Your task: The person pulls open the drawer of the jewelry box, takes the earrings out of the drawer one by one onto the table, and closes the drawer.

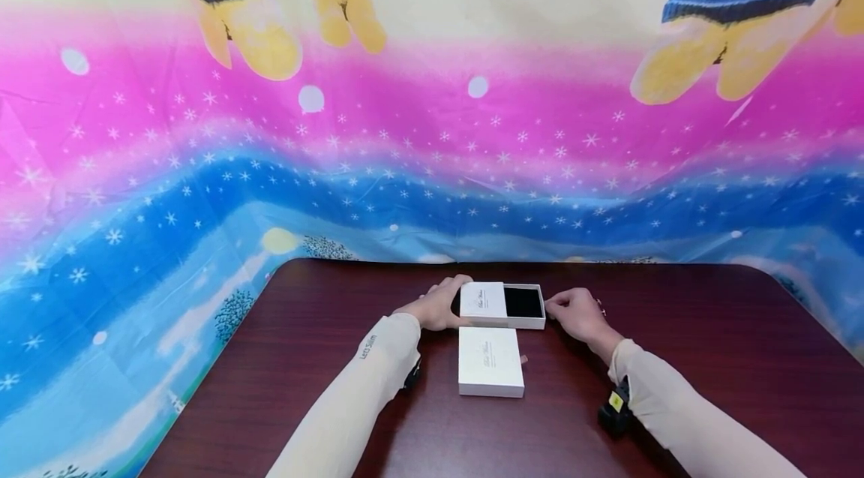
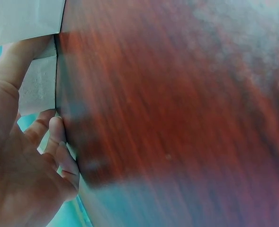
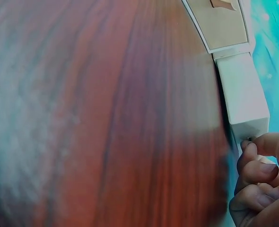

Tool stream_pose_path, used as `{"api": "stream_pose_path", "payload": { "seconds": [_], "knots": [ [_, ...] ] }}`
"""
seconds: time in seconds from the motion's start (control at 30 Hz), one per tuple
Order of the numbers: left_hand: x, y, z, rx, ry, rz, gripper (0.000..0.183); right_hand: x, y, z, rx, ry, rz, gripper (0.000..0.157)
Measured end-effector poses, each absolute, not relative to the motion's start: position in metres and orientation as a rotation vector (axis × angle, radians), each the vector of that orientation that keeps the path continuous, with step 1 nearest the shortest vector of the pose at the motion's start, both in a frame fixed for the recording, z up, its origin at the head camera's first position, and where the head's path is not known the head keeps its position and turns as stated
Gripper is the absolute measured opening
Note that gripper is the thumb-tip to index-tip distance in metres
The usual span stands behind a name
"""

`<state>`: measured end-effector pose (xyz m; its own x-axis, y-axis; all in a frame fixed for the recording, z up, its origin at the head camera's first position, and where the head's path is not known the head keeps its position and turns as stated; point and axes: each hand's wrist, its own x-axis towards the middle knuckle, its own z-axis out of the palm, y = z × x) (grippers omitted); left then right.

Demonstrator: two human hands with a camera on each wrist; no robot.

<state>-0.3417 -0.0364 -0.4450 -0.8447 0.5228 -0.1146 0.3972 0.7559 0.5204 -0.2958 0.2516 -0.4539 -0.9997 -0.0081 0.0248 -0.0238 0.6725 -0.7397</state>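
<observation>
A white slide-out box (image 1: 482, 302) lies toward the back of the table, its inner tray (image 1: 524, 303) drawn partway out on the right and showing a black inside. My left hand (image 1: 440, 305) grips the sleeve's left end, thumb along the near side and fingers round the far side. At the tray's right end, my right hand (image 1: 579, 313) pinches a small pull tab between thumb and index finger; the fingertips mostly hide it. Just in front sits a second white box (image 1: 490, 359), closed, with a small brownish ribbon tab (image 3: 223, 4) on its right end.
Both boxes stand on a dark red-brown wooden table (image 1: 324, 298) with rounded far corners. Behind it hangs a colourful printed cloth (image 1: 432, 125) with bears and snowflakes. A black wrist camera (image 1: 614, 410) is strapped below my right sleeve.
</observation>
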Motion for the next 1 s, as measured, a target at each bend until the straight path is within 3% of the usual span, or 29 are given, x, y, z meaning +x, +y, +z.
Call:
{"api": "stream_pose_path", "payload": {
  "seconds": [1.0],
  "knots": [
    [-0.3426,-0.0362,-0.4461,0.731,2.703,0.711,0.081,-0.2961,0.2433,-0.4551,0.038,-2.837,1.304,0.025]
  ]
}}
